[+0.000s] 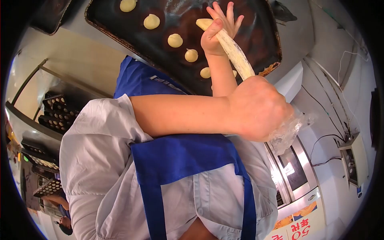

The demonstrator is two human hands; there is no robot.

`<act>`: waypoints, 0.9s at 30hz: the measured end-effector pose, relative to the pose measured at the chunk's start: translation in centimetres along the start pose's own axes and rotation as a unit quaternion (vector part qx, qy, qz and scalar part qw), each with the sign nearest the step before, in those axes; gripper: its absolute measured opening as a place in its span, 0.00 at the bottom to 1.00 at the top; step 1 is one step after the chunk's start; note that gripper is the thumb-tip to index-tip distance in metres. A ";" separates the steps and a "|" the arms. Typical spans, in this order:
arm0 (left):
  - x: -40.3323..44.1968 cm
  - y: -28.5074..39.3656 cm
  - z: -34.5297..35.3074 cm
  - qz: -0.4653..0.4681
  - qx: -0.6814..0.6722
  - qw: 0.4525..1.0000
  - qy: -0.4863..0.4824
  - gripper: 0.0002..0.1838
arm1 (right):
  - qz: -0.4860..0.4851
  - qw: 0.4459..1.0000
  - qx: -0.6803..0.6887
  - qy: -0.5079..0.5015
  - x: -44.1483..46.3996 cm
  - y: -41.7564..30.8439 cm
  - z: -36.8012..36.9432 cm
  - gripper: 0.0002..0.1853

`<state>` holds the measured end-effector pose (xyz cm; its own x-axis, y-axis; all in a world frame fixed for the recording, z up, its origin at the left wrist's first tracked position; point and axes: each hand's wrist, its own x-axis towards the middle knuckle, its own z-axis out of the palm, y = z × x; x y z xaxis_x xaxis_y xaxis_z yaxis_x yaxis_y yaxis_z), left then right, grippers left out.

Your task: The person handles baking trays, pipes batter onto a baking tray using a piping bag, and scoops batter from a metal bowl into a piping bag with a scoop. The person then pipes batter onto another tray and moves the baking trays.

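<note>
From the left, one forearm crosses in front of the other. My left hand (260,110) is closed in a fist around a long, pale, floured dough strip (236,52), with crumpled clear plastic (286,136) sticking out past the fist. Farther up, my right hand (224,34) is over the black tray (172,10), its thumb across the strip near the tip and the other fingers spread. Small round dough pieces lie on the tray in a slanting row, among them one (151,21) and another (175,40). My right forearm partly hides the row's lower end.
Racks of dark trays (58,112) with round pieces stand at the left. A person (62,208) is at the lower left beside a tray. At the lower right is a metal-framed oven (294,168); a wall box (354,160) with cables hangs farther right.
</note>
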<state>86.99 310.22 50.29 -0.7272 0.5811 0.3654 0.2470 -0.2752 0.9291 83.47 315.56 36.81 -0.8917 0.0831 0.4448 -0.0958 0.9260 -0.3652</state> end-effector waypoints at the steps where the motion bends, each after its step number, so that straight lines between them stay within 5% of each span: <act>1: 0.0 0.0 -0.1 -0.001 -0.002 1.000 0.003 0.13 | -0.011 0.999 -0.027 -0.017 0.0 0.0 0.0 0.26; 5: 0.0 0.3 -0.6 -0.017 -0.005 1.000 0.009 0.09 | -0.029 0.998 -0.016 0.052 -1.2 1.2 2.3 0.24; 16: -0.2 0.5 -1.5 -0.019 -0.017 1.000 -0.005 0.04 | -0.037 0.997 -0.046 -0.047 -3.1 2.9 3.3 0.24; 19: -0.3 0.0 -1.7 -0.032 -0.011 0.999 -0.042 0.11 | -0.038 0.995 -0.071 -0.055 -3.1 3.0 3.3 0.24; 25: 0.1 0.7 -0.3 0.063 -0.113 0.988 0.089 0.12 | -0.008 0.998 -0.044 -0.044 -1.3 2.1 1.3 0.24; 27: 0.7 3.1 -1.0 0.044 -0.101 0.993 -0.034 0.12 | -0.018 0.997 -0.059 -0.042 0.0 1.1 -0.3 0.25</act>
<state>86.58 308.97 53.37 -0.6616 0.5961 0.4549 0.1705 -0.4712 0.8654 83.49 316.72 36.66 -0.9231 0.0217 0.3840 -0.0809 0.9651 -0.2491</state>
